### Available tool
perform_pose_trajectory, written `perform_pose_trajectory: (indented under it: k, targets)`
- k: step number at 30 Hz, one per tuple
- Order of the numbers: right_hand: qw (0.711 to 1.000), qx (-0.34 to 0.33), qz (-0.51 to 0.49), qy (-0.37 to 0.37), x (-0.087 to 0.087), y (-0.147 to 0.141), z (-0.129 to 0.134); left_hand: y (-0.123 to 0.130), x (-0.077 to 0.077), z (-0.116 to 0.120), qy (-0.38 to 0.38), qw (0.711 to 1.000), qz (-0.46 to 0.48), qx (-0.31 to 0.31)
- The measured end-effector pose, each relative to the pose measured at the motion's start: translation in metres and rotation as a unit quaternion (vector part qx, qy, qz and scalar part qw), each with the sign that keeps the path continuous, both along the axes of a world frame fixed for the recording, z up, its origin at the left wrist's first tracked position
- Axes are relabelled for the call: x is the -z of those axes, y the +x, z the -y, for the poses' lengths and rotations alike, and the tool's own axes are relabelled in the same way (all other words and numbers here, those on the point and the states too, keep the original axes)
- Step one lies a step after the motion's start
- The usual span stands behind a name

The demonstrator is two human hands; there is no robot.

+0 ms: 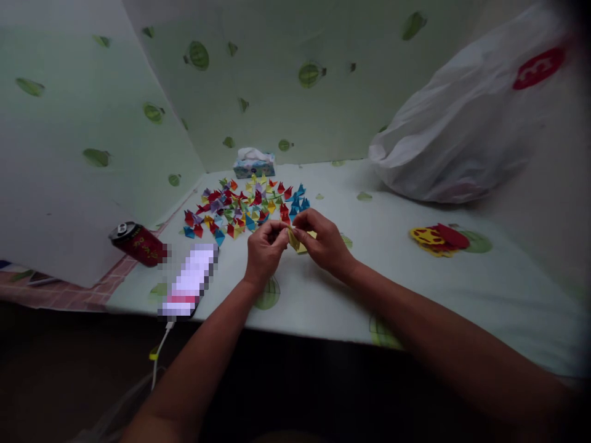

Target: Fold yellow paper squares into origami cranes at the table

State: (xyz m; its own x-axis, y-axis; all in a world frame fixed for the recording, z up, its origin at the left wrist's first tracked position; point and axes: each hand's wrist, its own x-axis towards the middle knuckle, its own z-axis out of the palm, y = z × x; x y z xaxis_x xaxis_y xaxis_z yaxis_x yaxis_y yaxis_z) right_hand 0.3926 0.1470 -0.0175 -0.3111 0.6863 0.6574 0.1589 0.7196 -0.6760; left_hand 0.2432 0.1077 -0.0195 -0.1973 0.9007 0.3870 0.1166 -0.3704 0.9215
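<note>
A small folded piece of yellow paper (293, 239) is pinched between my two hands above the table. My left hand (266, 246) grips its left side with thumb and fingers together. On the other side, my right hand (325, 239) closes thumb and forefinger on the same paper. More yellow paper (308, 242) shows beneath my right fingers; whether it lies on the table I cannot tell. Just beyond my hands spreads a crowd of small folded paper cranes (237, 209) in red, blue, yellow, green and purple.
A tissue box (254, 165) stands behind the cranes. At left are a dark red can (140, 243) and a phone (190, 280) with a white cable (161, 347). On the right, red and yellow cut-out pieces (438, 239) lie below a white plastic bag (452, 123).
</note>
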Motion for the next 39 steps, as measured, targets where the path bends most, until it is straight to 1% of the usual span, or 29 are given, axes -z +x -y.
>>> perform_pose_trajectory:
  k: [3,7,10,14,17,22,29,33,39]
  targets:
    - [0.999,0.019,0.014,0.036,-0.0006,-0.0006,0.0021,-0.0002,0.0025,0.0004,0.005,1.000,-0.006,-0.015]
    - [0.994,0.069,0.016,0.084,-0.0014,-0.0014,0.0044,-0.0003,0.0047,0.0005,0.006,1.000,0.000,-0.004]
    - [0.992,0.075,0.021,0.100,-0.0015,-0.0016,0.0057,0.0000,0.0060,-0.0002,0.012,1.000,-0.002,-0.007]
    - [0.992,0.069,0.035,0.095,-0.0006,-0.0014,0.0057,-0.0003,0.0068,-0.0006,0.025,1.000,-0.016,-0.009]
    - [0.992,0.071,0.051,0.093,-0.0002,-0.0012,0.0056,-0.0014,0.0076,-0.0004,0.044,0.997,-0.053,-0.017]
    - [0.988,0.085,0.081,0.098,-0.0003,-0.0014,0.0077,-0.0031,0.0096,-0.0011,0.095,0.985,-0.137,-0.050]
    - [0.988,0.095,0.090,0.083,0.0007,-0.0031,0.0084,-0.0009,0.0058,0.0005,0.144,0.969,-0.190,-0.071]
    - [0.989,0.093,0.087,0.077,0.0021,-0.0032,0.0067,-0.0004,0.0042,0.0020,0.121,0.971,-0.191,-0.078]
    - [0.990,0.076,0.079,0.083,0.0044,-0.0018,0.0042,-0.0010,0.0052,0.0005,0.044,0.993,-0.100,-0.047]
